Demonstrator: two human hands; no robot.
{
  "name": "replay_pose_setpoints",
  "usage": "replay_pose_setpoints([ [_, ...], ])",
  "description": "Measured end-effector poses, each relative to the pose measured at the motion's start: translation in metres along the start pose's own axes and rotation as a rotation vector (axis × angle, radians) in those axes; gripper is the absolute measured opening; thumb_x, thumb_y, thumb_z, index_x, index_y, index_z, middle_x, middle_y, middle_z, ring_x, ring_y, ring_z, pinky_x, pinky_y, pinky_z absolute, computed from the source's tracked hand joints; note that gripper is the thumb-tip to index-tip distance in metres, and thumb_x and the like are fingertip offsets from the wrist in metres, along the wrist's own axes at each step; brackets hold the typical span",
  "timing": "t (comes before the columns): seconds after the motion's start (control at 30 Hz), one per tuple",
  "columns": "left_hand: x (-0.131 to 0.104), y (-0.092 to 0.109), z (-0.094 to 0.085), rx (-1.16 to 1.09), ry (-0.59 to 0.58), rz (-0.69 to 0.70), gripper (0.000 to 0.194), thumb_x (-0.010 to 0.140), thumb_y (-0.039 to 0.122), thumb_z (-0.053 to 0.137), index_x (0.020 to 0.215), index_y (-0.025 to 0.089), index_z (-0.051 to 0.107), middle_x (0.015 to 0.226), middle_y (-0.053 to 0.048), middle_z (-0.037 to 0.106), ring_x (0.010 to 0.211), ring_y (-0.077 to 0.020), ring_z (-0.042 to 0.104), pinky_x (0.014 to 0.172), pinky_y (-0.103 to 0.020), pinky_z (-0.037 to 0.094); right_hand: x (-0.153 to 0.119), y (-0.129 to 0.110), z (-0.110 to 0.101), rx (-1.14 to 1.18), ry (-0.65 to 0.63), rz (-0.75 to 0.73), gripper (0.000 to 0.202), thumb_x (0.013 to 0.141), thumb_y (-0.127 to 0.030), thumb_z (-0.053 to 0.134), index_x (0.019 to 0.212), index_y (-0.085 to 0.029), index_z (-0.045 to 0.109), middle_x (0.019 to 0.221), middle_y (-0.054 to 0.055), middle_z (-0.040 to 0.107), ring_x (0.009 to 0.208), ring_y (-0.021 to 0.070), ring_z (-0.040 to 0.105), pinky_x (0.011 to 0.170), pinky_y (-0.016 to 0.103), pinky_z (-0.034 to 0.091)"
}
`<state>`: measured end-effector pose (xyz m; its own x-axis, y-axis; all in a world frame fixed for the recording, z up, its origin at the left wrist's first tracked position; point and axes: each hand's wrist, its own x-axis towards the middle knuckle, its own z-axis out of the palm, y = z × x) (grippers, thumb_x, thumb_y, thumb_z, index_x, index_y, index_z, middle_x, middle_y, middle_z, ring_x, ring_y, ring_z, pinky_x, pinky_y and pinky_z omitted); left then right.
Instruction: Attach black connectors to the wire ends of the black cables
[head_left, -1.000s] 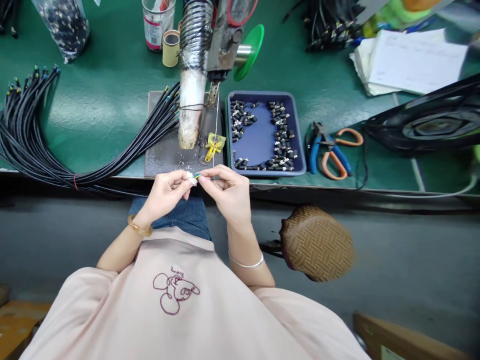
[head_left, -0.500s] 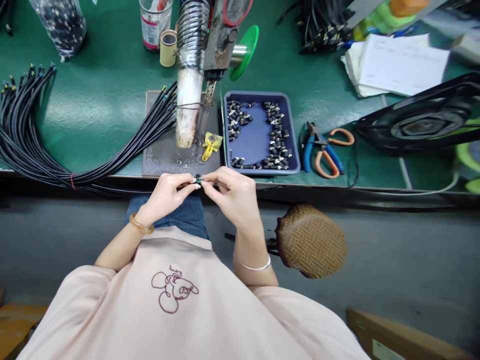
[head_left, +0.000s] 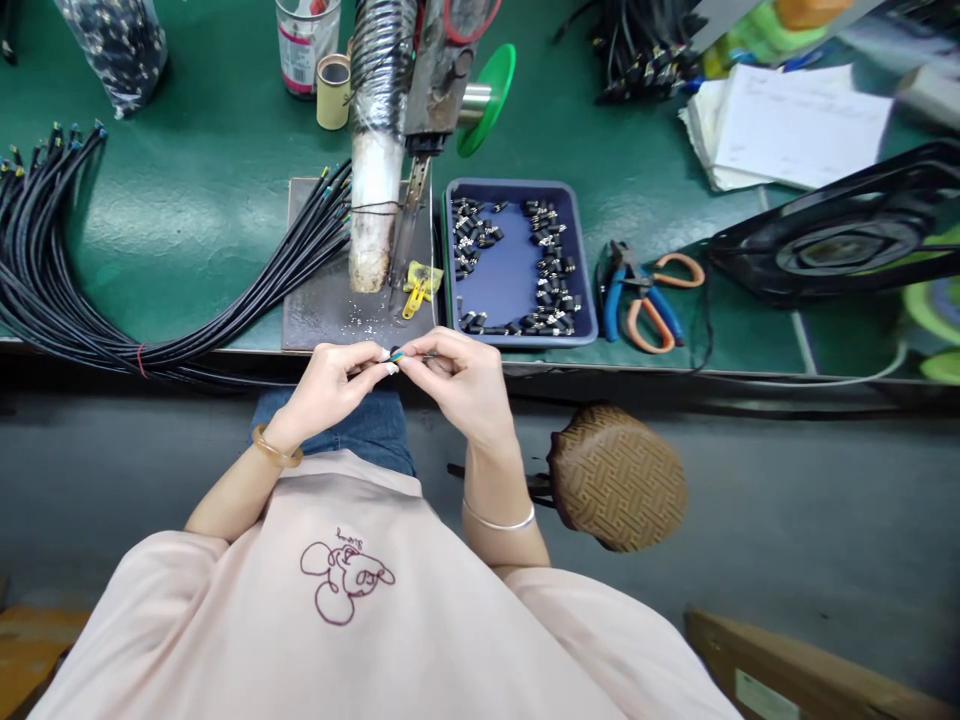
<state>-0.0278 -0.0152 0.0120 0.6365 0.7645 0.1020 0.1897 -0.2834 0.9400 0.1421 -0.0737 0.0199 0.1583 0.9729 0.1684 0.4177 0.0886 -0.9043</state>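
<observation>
Both of my hands meet at the table's front edge, just below the dark work plate (head_left: 307, 315). The thumb and fingers of my left hand (head_left: 334, 385) are closed on a black cable, near its stripped end. Small blue and yellow wires (head_left: 397, 356) show between the fingertips. My right hand (head_left: 465, 385) pinches these wires with thumb and forefinger; its other fingers are curled. Above the hands hang a soldering iron (head_left: 411, 215) and a foil-wrapped hose (head_left: 373, 200). A yellow clip (head_left: 416, 295) lies on the plate.
A blue tray (head_left: 495, 285) holds several small black connectors. Pliers and cutters (head_left: 641, 300) lie to its right, near a black fan-like frame (head_left: 840, 235). A cable bundle (head_left: 150, 350) sprawls at left. A solder spool (head_left: 487, 100) stands behind; a stool (head_left: 619, 480) is below right.
The view has shifted slightly. My right fingertips have moved a little on the wires, and more of the coloured wires shows. Both hands keep their pinch at the same place.
</observation>
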Motion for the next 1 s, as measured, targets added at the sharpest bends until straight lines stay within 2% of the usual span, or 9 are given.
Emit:
replay_pose_setpoints([
  [0.13, 0.003, -0.007, 0.006, 0.192, -0.045, 0.111, 0.026, 0.094, 0.024, 0.058, 0.069, 0.017, 0.059, 0.064, 0.000, 0.058, 0.058, -0.0126, 0.048, 0.061, -0.026, 0.034, -0.004, -0.003, -0.005, -0.274, -0.013, -0.127, 0.014, 0.082, -0.015, 0.060, 0.072, -0.020, 0.068, 0.068, -0.001, 0.062, 0.058, 0.0097, 0.050, 0.058, 0.024, 0.039],
  [0.23, 0.002, -0.007, 0.011, 0.279, -0.001, 0.102, 0.023, 0.093, 0.021, 0.056, 0.070, 0.017, 0.058, 0.067, -0.002, 0.059, 0.060, -0.0140, 0.049, 0.061, -0.027, 0.032, -0.006, 0.000, -0.001, -0.238, 0.049, -0.067, 0.013, 0.080, -0.014, 0.061, 0.070, -0.020, 0.066, 0.067, -0.001, 0.062, 0.060, 0.0102, 0.053, 0.059, 0.024, 0.040],
  [0.3, 0.001, -0.004, 0.011, 0.216, 0.062, 0.073, 0.024, 0.094, 0.023, 0.057, 0.071, 0.017, 0.057, 0.065, -0.001, 0.058, 0.059, -0.0124, 0.047, 0.061, -0.026, 0.032, -0.006, 0.003, 0.005, -0.060, 0.106, 0.046, 0.010, 0.079, -0.019, 0.064, 0.069, -0.019, 0.066, 0.064, -0.003, 0.060, 0.053, 0.0082, 0.046, 0.053, 0.023, 0.036],
  [0.4, -0.002, 0.004, 0.006, -0.047, 0.085, -0.024, 0.033, 0.095, 0.033, 0.059, 0.067, 0.017, 0.053, 0.058, 0.002, 0.053, 0.053, -0.0089, 0.043, 0.057, -0.023, 0.033, -0.005, 0.002, 0.017, 0.200, 0.158, 0.186, 0.013, 0.076, -0.029, 0.070, 0.068, -0.019, 0.066, 0.057, -0.005, 0.055, 0.047, 0.0057, 0.035, 0.045, 0.021, 0.027],
  [0.5, -0.004, 0.007, -0.001, -0.364, 0.033, -0.149, 0.041, 0.090, 0.050, 0.065, 0.069, 0.017, 0.054, 0.054, 0.003, 0.052, 0.049, -0.0074, 0.043, 0.051, -0.021, 0.034, -0.004, -0.003, 0.026, 0.261, 0.183, 0.194, 0.015, 0.074, -0.031, 0.072, 0.067, -0.019, 0.067, 0.058, -0.005, 0.053, 0.047, 0.0049, 0.032, 0.044, 0.021, 0.023],
  [0.57, -0.005, 0.005, -0.002, -0.482, 0.011, -0.187, 0.044, 0.086, 0.056, 0.068, 0.073, 0.016, 0.055, 0.053, 0.004, 0.051, 0.047, -0.0066, 0.043, 0.049, -0.021, 0.034, -0.005, -0.007, 0.028, 0.240, 0.192, 0.158, 0.015, 0.075, -0.031, 0.072, 0.067, -0.019, 0.068, 0.060, -0.005, 0.053, 0.048, 0.0046, 0.031, 0.044, 0.022, 0.022],
  [0.67, -0.006, 0.002, 0.000, -0.517, 0.036, -0.189, 0.044, 0.082, 0.057, 0.071, 0.078, 0.015, 0.057, 0.055, 0.005, 0.052, 0.047, -0.0059, 0.044, 0.049, -0.020, 0.035, -0.006, -0.007, 0.029, 0.205, 0.212, 0.126, 0.013, 0.076, -0.028, 0.070, 0.068, -0.019, 0.068, 0.062, -0.004, 0.056, 0.048, 0.0047, 0.031, 0.044, 0.022, 0.022],
  [0.87, -0.009, 0.003, 0.008, -0.374, 0.167, -0.128, 0.030, 0.087, 0.042, 0.069, 0.081, 0.015, 0.059, 0.059, 0.004, 0.055, 0.052, -0.0062, 0.049, 0.053, -0.019, 0.039, -0.009, -0.001, 0.034, 0.334, 0.251, 0.223, 0.013, 0.072, -0.030, 0.074, 0.067, -0.019, 0.069, 0.057, -0.005, 0.055, 0.050, 0.0059, 0.036, 0.045, 0.020, 0.027],
  [1.0, -0.009, 0.005, 0.005, -0.398, 0.142, -0.150, 0.034, 0.089, 0.046, 0.066, 0.079, 0.016, 0.055, 0.053, 0.006, 0.050, 0.048, -0.0053, 0.043, 0.049, -0.018, 0.036, -0.011, -0.005, 0.039, 0.233, 0.305, 0.128, 0.011, 0.076, -0.024, 0.072, 0.067, -0.019, 0.070, 0.060, -0.005, 0.058, 0.048, 0.0040, 0.035, 0.044, 0.020, 0.026],
])
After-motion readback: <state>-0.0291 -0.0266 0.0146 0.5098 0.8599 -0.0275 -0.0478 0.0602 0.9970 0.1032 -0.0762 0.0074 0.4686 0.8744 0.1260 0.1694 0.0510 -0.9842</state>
